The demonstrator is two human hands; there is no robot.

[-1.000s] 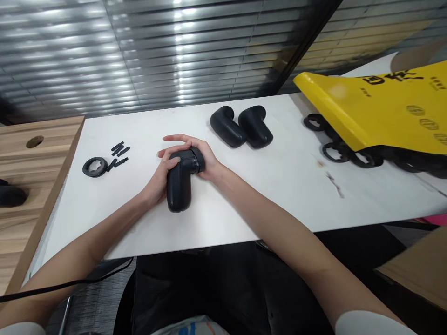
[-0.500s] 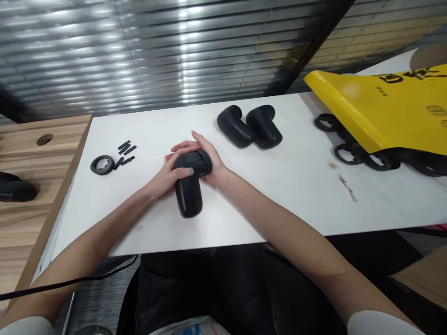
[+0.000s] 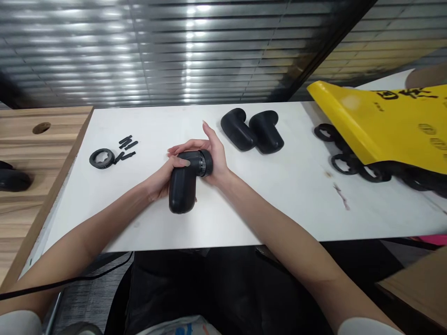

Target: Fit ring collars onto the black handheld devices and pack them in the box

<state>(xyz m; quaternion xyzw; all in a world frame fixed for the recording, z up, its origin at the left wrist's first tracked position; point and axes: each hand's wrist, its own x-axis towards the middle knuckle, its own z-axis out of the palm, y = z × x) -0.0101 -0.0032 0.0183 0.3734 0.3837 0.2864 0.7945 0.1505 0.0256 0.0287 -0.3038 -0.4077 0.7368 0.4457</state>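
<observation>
Black angled housing (image 3: 182, 188) was held over the counter (image 3: 226, 225) by the left hand (image 3: 165, 178), thumb on top, other fingers mostly hidden. Right hand (image 3: 218, 159) was half open, palm against the ribbed collar (image 3: 208, 164) at the housing's right end. Judged risk: off-axis palm pressure could have skewed the collar or loosened the left grip. Ring (image 3: 101, 165) and strips (image 3: 131, 145) lay left; two similar housings (image 3: 266, 135) lay farther off, to the right.

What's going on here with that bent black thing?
Someone's left hand grips a smooth, black, plastic-looking L-shaped part, while their right hand, thumb raised, cups the round black collar at its end. Farther back on the white table lie two similar black bent parts. Off to the left are a flat black ring and some small black strips.
</observation>
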